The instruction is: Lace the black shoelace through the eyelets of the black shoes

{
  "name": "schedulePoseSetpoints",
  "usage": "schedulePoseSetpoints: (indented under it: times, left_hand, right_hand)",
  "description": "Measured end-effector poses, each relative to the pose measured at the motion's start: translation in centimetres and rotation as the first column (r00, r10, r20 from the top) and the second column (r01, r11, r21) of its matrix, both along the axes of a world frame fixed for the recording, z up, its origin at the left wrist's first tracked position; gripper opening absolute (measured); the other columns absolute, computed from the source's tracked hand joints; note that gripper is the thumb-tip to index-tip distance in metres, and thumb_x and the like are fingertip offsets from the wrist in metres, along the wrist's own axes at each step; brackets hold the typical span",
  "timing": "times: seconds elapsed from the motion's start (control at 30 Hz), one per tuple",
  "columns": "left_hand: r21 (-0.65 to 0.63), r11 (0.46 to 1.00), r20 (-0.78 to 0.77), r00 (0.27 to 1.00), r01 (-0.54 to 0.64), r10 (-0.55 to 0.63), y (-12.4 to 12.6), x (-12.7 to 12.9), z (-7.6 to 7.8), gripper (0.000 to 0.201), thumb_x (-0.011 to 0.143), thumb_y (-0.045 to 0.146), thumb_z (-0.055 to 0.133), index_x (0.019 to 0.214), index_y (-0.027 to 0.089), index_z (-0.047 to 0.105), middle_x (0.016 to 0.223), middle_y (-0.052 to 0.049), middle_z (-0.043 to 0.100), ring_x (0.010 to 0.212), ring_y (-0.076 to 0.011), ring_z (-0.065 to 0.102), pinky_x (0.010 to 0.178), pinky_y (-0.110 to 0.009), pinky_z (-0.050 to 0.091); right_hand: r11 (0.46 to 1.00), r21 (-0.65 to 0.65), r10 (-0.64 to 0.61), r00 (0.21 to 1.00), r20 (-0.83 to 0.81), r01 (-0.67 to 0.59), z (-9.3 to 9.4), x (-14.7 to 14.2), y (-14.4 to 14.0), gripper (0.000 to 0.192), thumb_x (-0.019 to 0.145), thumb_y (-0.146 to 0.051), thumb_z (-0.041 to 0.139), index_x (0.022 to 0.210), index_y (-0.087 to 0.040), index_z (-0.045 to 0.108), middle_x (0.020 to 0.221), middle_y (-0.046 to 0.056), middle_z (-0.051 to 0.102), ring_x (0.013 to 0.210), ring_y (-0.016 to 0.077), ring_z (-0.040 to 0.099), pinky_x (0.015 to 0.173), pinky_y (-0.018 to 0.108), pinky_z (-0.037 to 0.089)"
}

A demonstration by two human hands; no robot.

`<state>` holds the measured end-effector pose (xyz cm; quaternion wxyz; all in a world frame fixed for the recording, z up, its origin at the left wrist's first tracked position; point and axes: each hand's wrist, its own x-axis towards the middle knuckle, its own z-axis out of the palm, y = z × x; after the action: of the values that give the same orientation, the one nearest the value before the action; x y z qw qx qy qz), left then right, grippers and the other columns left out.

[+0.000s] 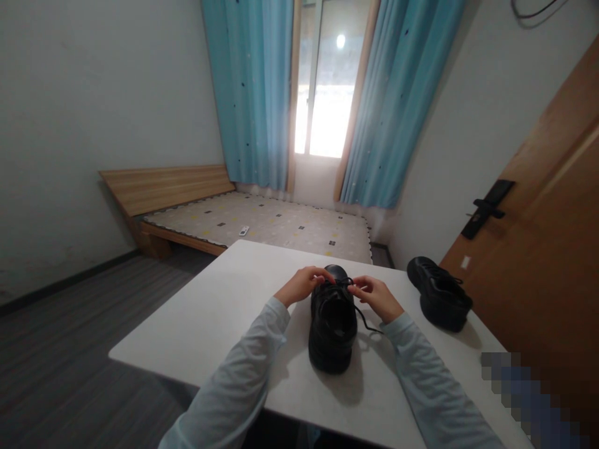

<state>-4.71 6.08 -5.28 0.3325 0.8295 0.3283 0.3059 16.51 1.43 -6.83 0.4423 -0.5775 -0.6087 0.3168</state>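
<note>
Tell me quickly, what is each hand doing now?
Left hand: closed, pinching the black lace of the black leather shoe.
Right hand: closed, pinching the same lace.

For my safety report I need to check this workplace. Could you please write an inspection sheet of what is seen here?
Surface: white table, bare around the shoes.
Job's things: black shoe at centre, toe away from the person, one lace end trailing on the table; second black shoe lies apart near the right edge.
Clutter: nothing seen on the table.
Grips: left hand and right hand both pinch the laces at the shoe's front.
Cables: dark wire loop high on the wall.
Surroundings: bed with small object, blue curtains, window, wooden door.
</note>
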Motion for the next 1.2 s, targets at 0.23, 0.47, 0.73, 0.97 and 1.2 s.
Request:
schedulePoseSetpoints:
  times: [0.23,0.47,0.73,0.97,1.2]
  left_hand:
    - [-0.017,1.0,0.007,1.0,0.007,-0.007,0.0,0.1,0.0,0.028,0.079,0.013,0.044,0.091,0.014,0.069,0.093,-0.005,0.068,0.085,-0.0146,0.059,0.081,-0.025,0.044]
    - [-0.014,1.0,0.008,1.0,0.018,-0.018,0.2,0.0,-0.1,0.028,0.079,0.012,0.043,0.091,0.015,0.069,0.094,-0.005,0.068,0.089,-0.0148,0.059,0.084,-0.026,0.044]
    - [-0.041,0.999,0.017,1.0,0.016,-0.015,-0.2,0.1,0.4,0.028,0.079,0.012,0.043,0.09,0.014,0.069,0.093,-0.006,0.068,0.088,-0.0154,0.059,0.082,-0.026,0.044]
    - [-0.031,0.999,0.022,0.999,0.024,-0.023,0.2,0.1,-0.2,0.034,0.075,0.008,0.039,0.091,0.014,0.068,0.089,-0.005,0.068,0.083,-0.0139,0.058,0.08,-0.024,0.045]
    - [-0.065,0.997,0.007,0.999,0.046,-0.046,0.5,0.3,-0.3,0.039,0.076,0.013,0.031,0.092,0.013,0.067,0.093,-0.005,0.066,0.085,-0.0142,0.056,0.082,-0.025,0.044]
  right_hand:
    - [0.989,-0.145,-0.047,0.994,-0.096,0.033,0.0,-0.4,-0.5,0.035,0.055,-0.047,0.072,0.064,-0.015,0.061,0.058,0.0,0.057,0.051,0.0099,0.048,0.044,0.023,0.04]
    - [0.988,0.129,-0.064,0.991,-0.117,0.079,0.8,-0.3,-0.5,0.037,0.058,-0.048,0.071,0.066,-0.017,0.055,0.065,0.003,0.061,0.059,0.0138,0.054,0.05,0.025,0.042]
    - [0.993,0.117,0.07,0.916,-0.395,-0.025,1.6,0.1,-0.8,0.036,0.066,-0.049,0.068,0.073,-0.021,0.047,0.058,-0.002,0.06,0.06,0.014,0.06,0.068,0.036,0.052]
    - [0.991,0.118,0.113,0.87,-0.479,-0.063,2.4,0.2,-1.2,0.034,0.065,-0.047,0.07,0.074,-0.02,0.051,0.058,-0.005,0.052,0.059,0.0122,0.056,0.074,0.04,0.053]
    - [0.971,0.237,0.012,0.998,-0.069,0.004,2.6,1.4,-1.2,0.032,0.064,-0.045,0.069,0.081,-0.021,0.056,0.061,-0.003,0.051,0.059,0.0139,0.051,0.062,0.032,0.046]
